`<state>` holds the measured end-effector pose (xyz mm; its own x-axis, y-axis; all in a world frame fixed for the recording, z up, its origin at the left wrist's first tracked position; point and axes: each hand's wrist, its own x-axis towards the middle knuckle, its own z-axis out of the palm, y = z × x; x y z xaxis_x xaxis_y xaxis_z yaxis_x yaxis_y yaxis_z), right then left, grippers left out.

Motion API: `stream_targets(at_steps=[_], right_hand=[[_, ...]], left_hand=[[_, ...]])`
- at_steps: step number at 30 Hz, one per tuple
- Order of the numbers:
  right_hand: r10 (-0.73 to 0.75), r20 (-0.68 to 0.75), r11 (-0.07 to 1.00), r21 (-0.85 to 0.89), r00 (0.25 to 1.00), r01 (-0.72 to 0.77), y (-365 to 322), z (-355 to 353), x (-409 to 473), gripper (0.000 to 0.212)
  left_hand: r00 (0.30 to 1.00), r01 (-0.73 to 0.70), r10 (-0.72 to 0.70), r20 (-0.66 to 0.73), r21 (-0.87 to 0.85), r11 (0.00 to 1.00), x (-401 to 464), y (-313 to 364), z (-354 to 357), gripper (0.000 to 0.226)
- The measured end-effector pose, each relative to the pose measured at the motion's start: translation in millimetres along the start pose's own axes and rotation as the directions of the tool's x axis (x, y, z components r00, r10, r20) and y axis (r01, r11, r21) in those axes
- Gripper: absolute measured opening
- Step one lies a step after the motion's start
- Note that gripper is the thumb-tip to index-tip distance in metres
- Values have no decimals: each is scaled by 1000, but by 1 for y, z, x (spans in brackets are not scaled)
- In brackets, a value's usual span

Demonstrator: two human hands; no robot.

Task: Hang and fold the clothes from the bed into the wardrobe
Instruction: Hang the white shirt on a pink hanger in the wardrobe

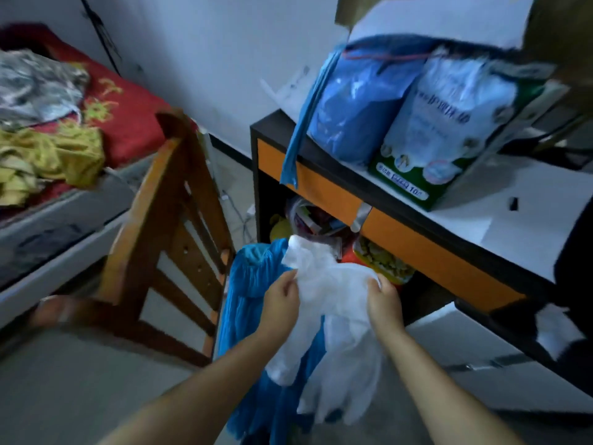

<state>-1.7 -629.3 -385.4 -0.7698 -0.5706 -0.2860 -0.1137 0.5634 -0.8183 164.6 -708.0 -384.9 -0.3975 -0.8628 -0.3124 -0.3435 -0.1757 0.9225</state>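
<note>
A: Hidden where?
B: Lower part of blue garment [253,316], behind white garment [337,303]; fingertips of left hand [282,300] and right hand [383,303], buried in white cloth.

A: Cut off?
B: Bed [128,123] at left edge; counter [529,207] at right edge.

A: Unreadable?
B: Print on green-and-white package [449,130], blurred; items in open compartment [314,220] beneath, dark and indistinct; grey heap [35,85] on bed, smeared.

Both forearms extended; left grip [282,300] and right grip [383,300] curled, pinching.
</note>
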Motion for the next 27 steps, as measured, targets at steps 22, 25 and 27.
stream_targets(at_steps=[22,25,27], right_hand=[[-660,572,748,558,487,359,-298,-102,-367,26],[-656,687,753,569,313,330,-314,-74,-416,28],[-642,707,764,559,297,321,-319,-50,-443,28]], left_hand=[[923,-344,384,-10,425,837,-296,59,-206,103],[896,-403,433,-99,225,887,-322,61,-257,82],[902,-410,400,-163,-27,912,-343,66,-292,22]])
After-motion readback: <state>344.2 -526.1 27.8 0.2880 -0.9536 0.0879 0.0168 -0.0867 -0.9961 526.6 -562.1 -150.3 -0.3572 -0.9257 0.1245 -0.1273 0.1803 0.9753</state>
